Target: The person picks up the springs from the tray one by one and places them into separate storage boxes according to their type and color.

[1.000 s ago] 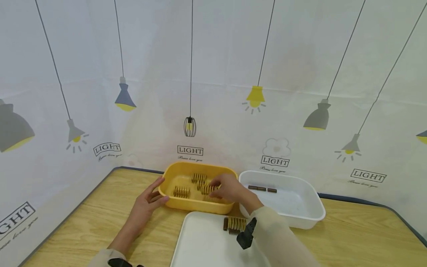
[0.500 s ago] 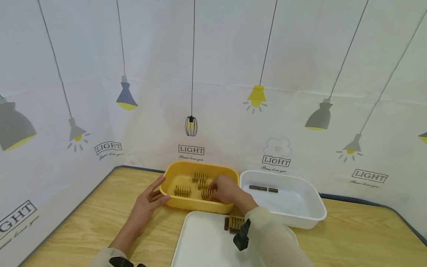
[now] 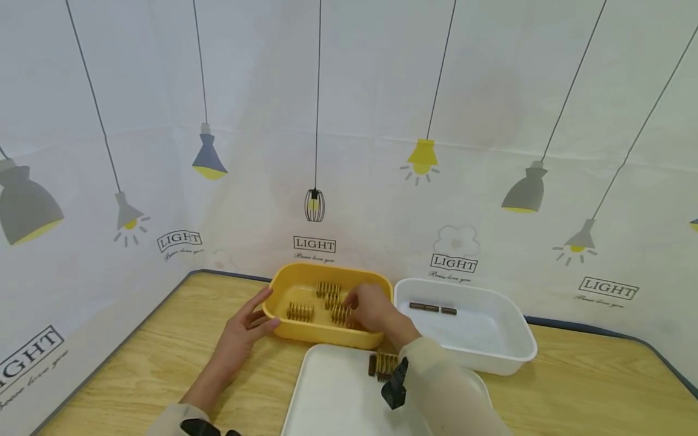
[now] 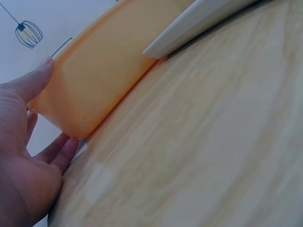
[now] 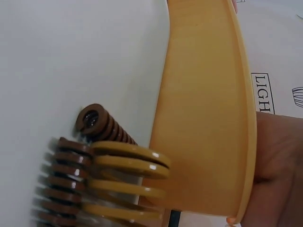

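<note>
My left hand point(image 3: 238, 333) rests at the left end of the yellow bin point(image 3: 322, 335), its thumb on the near wall by the rim and its fingers at the end. Inside that bin, my right hand point(image 3: 372, 307) reaches down with bent fingers and pinches the right end of a yellow coil spring point(image 3: 340, 314); its fingertips are partly hidden. Several other yellow springs point(image 3: 300, 312) lie in the bin. Below my right wrist, a yellow spring point(image 5: 125, 182) and brown springs point(image 5: 68, 182) lie on the white tray point(image 3: 338, 387).
To the right stands a white bin point(image 3: 480, 330) holding a few brown springs point(image 3: 424, 307) at its far left. Both bins stand on a wood-grain table point(image 3: 589, 387). A white curtain point(image 3: 371, 121) printed with lamps hangs behind.
My right hand has lowered slightly into the yellow bin, and the spring at its fingertips has turned and shifted a little. My left hand stays on the bin. The view has drifted slightly.
</note>
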